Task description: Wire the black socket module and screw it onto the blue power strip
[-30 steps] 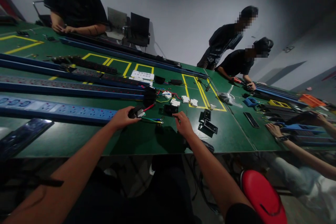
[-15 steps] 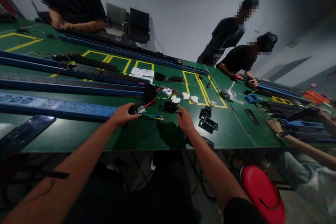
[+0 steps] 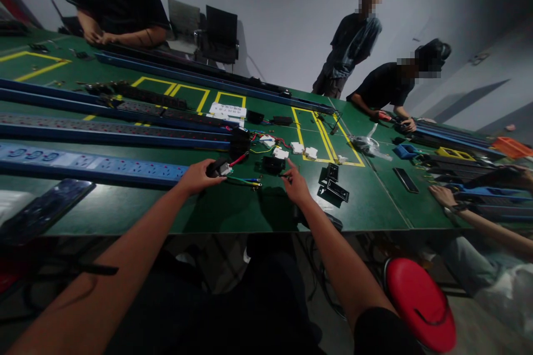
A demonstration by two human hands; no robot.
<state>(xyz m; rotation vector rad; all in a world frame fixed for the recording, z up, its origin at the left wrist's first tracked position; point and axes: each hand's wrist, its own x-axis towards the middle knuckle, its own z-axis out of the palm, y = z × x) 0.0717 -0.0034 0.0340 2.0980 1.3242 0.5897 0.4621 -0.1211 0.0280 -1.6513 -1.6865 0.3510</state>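
Note:
My left hand is closed around a black end piece at the right end of a light-blue power strip. A white connector pokes out of that piece, with red, green and blue wires trailing right. My right hand hovers just right of a small black block, its index finger and thumb apart; I see nothing held in it. White connectors on coloured leads lie behind the block. Two black brackets rest to the right.
Other power strips stretch leftward across the green table. A phone, a clear plastic bag and blue and yellow bins are on the right. A co-worker's hand is at the far right; a red stool stands below.
My right index finger has lifted and spread from the thumb beside the black block. My left hand keeps its grip. The standing person has straightened, and the view has shifted slightly.

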